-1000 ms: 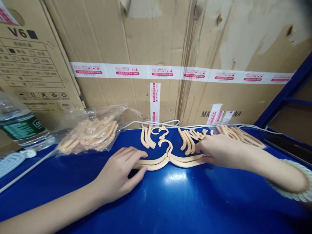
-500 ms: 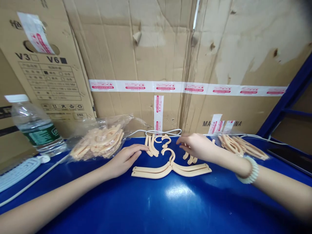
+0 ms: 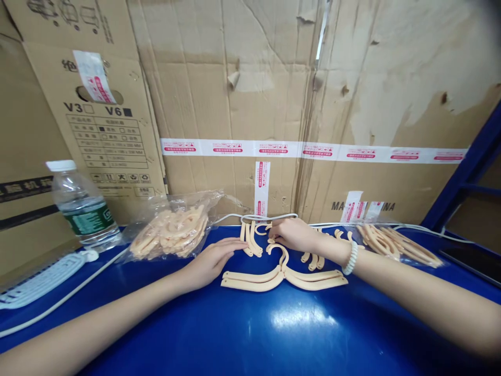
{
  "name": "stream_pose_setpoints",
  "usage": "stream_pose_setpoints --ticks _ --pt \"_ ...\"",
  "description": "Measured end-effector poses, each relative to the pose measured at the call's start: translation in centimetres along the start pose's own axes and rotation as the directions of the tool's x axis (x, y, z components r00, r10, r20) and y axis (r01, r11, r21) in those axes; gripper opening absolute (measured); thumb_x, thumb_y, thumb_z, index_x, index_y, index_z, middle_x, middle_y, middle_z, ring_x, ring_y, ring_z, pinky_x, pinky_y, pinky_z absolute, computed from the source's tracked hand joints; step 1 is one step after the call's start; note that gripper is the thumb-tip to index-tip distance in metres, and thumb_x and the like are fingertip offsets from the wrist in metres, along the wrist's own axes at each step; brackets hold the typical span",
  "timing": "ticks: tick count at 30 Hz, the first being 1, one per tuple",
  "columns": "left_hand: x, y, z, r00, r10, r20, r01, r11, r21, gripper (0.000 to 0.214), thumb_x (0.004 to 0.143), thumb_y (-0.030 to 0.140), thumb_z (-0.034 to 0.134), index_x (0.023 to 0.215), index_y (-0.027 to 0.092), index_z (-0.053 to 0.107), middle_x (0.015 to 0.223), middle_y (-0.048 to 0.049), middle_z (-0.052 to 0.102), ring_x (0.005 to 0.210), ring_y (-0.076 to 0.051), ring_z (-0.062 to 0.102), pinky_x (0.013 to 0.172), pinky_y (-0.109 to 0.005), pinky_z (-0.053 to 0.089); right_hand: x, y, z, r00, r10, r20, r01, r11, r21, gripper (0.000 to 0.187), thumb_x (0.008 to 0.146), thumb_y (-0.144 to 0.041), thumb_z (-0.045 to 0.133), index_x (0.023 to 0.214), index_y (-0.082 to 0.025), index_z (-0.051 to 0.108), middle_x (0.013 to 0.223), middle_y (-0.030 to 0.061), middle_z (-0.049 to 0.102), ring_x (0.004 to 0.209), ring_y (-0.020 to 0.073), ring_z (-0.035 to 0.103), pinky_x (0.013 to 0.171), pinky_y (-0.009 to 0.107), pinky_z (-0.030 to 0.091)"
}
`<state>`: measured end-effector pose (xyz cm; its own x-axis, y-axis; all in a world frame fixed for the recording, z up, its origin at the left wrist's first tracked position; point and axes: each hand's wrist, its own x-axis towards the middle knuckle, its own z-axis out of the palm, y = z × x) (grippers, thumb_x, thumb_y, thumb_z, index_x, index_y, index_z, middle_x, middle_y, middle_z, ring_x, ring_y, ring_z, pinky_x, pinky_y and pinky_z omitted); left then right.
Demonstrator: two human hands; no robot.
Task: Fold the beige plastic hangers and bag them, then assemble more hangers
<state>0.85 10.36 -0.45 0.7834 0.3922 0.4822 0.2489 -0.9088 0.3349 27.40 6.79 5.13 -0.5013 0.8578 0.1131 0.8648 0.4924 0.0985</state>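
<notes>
My left hand [image 3: 213, 262] lies low over the blue table, fingers stretched out, fingertips at the loose beige hanger arms [image 3: 252, 241]. My right hand [image 3: 293, 234] is bent down over the small hanger hooks, its fingers closed on one hanger hook [image 3: 271, 241] that they mostly cover. Another loose hook [image 3: 260, 230] shows to the left of it. In front of both hands rests a beige folding hanger [image 3: 258, 280], its hook pointing away from me and its paired arms spread to both sides. More loose arms [image 3: 313, 261] lie beneath my right forearm.
A clear bag of hanger parts [image 3: 172, 232] and a water bottle [image 3: 84, 209] stand at left, near a pale blue slotted object [image 3: 43, 279]. On the right are another bagged bundle [image 3: 395, 243] and a dark flat device [image 3: 472, 265]. A white cable [image 3: 235, 215] runs along the cardboard.
My right hand has moved left from the right-hand loose arms to the hooks and closed on one. My left hand stays by the left arms. The whole view has shifted slightly.
</notes>
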Motion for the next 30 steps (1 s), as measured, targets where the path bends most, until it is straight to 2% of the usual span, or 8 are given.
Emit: stream_pose_setpoints --ticks 11,15,17,20,22,25,27,30 --pt "-0.2 0.2 0.0 0.999 0.012 -0.031 -0.009 0.997 0.076 0.029 0.093 0.010 0.045 0.112 0.022 0.064 0.111 -0.0068 0.064 0.106 -0.019 0.060 0.095 -0.039 0.050 -0.4 0.9 0.5 0.995 -0.032 -0.097 0.035 0.999 0.021 0.012 0.088 -0.018 0.058 0.086 -0.019 0.070 0.092 0.0050 0.069 0.087 0.0170 0.065 0.069 0.023 0.040" --pt "-0.1 0.4 -0.1 1.000 0.003 -0.029 0.000 0.995 0.101 0.024 0.094 0.012 0.047 0.105 0.021 0.067 0.106 -0.0058 0.063 0.102 -0.018 0.059 0.092 -0.036 0.049 -0.6 1.1 0.5 0.982 -0.002 -0.189 0.008 0.999 0.034 0.017 0.090 -0.018 0.051 0.094 -0.019 0.068 0.095 0.0054 0.067 0.085 0.0169 0.064 0.068 0.024 0.040" --pt "0.0 0.5 -0.1 1.000 -0.003 -0.031 0.006 0.994 0.110 0.022 0.094 0.013 0.048 0.100 0.021 0.067 0.104 -0.0052 0.063 0.100 -0.018 0.058 0.091 -0.035 0.048 -0.9 1.1 0.5 0.964 0.032 -0.265 -0.016 0.998 0.062 0.018 0.091 -0.019 0.049 0.097 -0.017 0.065 0.090 0.0055 0.065 0.081 0.0165 0.062 0.066 0.024 0.040" --pt "0.0 0.6 -0.1 1.000 -0.008 -0.030 0.011 0.992 0.126 0.020 0.095 0.014 0.047 0.096 0.020 0.067 0.101 -0.0049 0.063 0.097 -0.018 0.057 0.089 -0.033 0.048 -1.7 0.6 0.4 0.895 0.104 -0.435 0.000 0.973 0.233 0.014 0.090 -0.022 0.050 0.090 -0.016 0.062 0.072 0.0011 0.060 0.065 0.0136 0.056 0.061 0.024 0.040" --pt "0.0 0.7 0.0 1.000 -0.003 -0.026 0.007 0.991 0.135 0.020 0.095 0.014 0.046 0.092 0.019 0.066 0.098 -0.0046 0.063 0.094 -0.018 0.057 0.087 -0.032 0.047 -2.5 -0.2 0.3 0.839 0.194 -0.508 0.036 0.912 0.408 0.014 0.090 -0.026 0.052 0.085 -0.017 0.060 0.064 -0.0017 0.055 0.058 0.0121 0.051 0.058 0.023 0.040" --pt "0.0 0.8 0.0 1.000 0.007 -0.020 -0.004 0.991 0.137 0.021 0.096 0.015 0.044 0.087 0.018 0.063 0.094 -0.0039 0.065 0.090 -0.017 0.058 0.083 -0.031 0.047 -4.2 -2.1 -0.2 0.796 0.339 -0.501 0.049 0.789 0.612 0.019 0.089 -0.034 0.054 0.084 -0.017 0.059 0.060 -0.0030 0.052 0.054 0.0113 0.048 0.053 0.022 0.039" --pt "-0.1 1.0 -0.1 0.999 0.014 -0.045 -0.008 0.991 0.130 0.021 0.096 0.014 0.043 0.088 0.018 0.062 0.093 -0.0043 0.065 0.090 -0.018 0.058 0.082 -0.031 0.047 -5.5 -3.4 -0.6 0.786 0.402 -0.470 0.055 0.711 0.701 0.022 0.089 -0.038 0.056 0.084 -0.017 0.060 0.057 -0.0038 0.050 0.051 0.0105 0.045 0.049 0.022 0.037" --pt "0.1 2.0 -0.5 0.982 0.051 -0.183 -0.036 0.996 0.085 0.020 0.097 0.012 0.041 0.094 0.017 0.061 0.094 -0.0060 0.065 0.091 -0.018 0.060 0.081 -0.031 0.049 -7.4 -5.2 -1.0 0.794 0.460 -0.398 0.095 0.552 0.828 0.024 0.088 -0.040 0.058 0.090 -0.017 0.062 0.051 -0.0050 0.049 0.046 0.0095 0.043 0.044 0.021 0.034"
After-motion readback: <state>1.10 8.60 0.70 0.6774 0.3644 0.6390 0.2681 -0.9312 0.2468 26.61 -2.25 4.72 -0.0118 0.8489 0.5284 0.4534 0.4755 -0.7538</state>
